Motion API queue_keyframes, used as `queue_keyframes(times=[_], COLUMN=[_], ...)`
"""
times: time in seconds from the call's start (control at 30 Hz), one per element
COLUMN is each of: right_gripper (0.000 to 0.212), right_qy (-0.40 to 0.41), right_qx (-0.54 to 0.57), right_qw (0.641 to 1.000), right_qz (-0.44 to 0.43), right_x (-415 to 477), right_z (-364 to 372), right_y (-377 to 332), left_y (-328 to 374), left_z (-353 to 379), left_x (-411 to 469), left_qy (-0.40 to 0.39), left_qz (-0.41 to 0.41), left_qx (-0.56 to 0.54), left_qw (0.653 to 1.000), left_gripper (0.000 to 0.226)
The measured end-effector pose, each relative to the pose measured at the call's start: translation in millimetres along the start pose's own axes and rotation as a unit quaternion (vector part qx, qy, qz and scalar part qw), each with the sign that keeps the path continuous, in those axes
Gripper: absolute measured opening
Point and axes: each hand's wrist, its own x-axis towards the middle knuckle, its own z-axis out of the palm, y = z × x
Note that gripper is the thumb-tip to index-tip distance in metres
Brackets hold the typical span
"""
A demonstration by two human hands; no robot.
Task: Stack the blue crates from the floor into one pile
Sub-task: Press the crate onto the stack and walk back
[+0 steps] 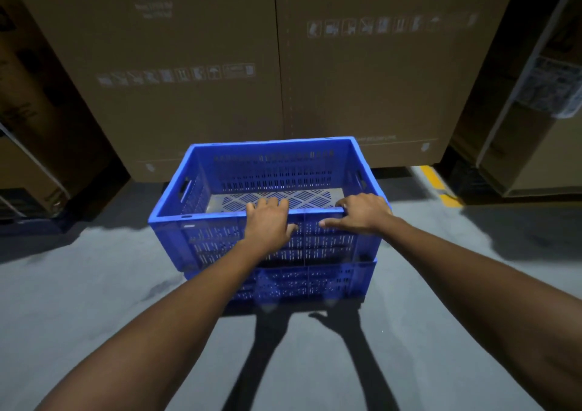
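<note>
At frame centre, our left hand (267,221) and right hand (362,214) clamp fingers over the near rim of the upper blue crate (271,171), seated on a lower crate (302,281) (mostly hidden, its base blurred).

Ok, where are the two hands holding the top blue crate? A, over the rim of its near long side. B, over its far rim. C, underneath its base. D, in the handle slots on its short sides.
A: the left hand and right hand both curl their fingers over the near rim of the top crate, which sits on the lower crate.
</note>
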Motion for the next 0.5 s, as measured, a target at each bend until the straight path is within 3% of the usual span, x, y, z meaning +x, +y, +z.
queue_keyframes(times=[0.23, 0.4, 0.5], right_gripper=[0.083, 0.093, 0.094], right_qy=[-0.013, -0.039, 0.008], right_qx=[-0.011, 0.011, 0.017], right_qw=[1.000, 0.999, 0.999], right_qz=[-0.006, 0.036, 0.032], right_x=[-2.8, -2.8, -2.7], right_z=[-6.1, -7.6, -2.1], right_y=[9.1, -2.5, -25.6], left_y=[-16.1, -19.3, -34.5], left_z=[-8.4, -9.6, -7.5], left_x=[-2.6, -9.1, -8.8], left_qy=[-0.041, -0.059, 0.051], left_qz=[0.109, 0.120, 0.018], left_qx=[-0.116, -0.118, -0.042], left_qw=[0.986, 0.984, 0.998], left_gripper=[0.025, 0.049, 0.070])
